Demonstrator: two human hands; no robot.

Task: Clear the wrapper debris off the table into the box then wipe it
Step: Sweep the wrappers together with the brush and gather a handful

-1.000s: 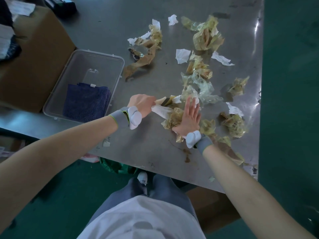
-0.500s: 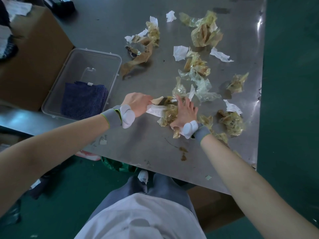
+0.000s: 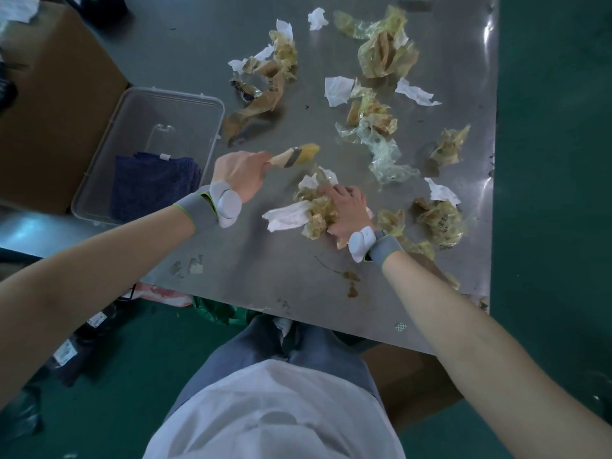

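Crumpled yellow-brown wrappers and white paper scraps lie scattered over the metal table [image 3: 265,260]. My left hand [image 3: 240,173] pinches a small wrapper piece [image 3: 294,155], blurred and lifted just above the table. My right hand [image 3: 346,210] is closed on a bunched clump of wrappers and white paper [image 3: 298,215] near the table's middle. A clear plastic box [image 3: 185,104] stands at the left with a dark blue cloth [image 3: 152,183] inside. More wrapper heaps sit at the far side [image 3: 385,51] and at the right [image 3: 442,221].
A brown cardboard box [image 3: 63,104] stands left of the plastic box. Brown smears [image 3: 351,283] mark the table near its front edge. The table's right edge meets green floor [image 3: 556,160]. Bags and packets lie on the floor at the lower left.
My left hand has pulled a small wrapper piece away from the clump and lifted it up-left. My right hand has closed tighter over the gathered clump.
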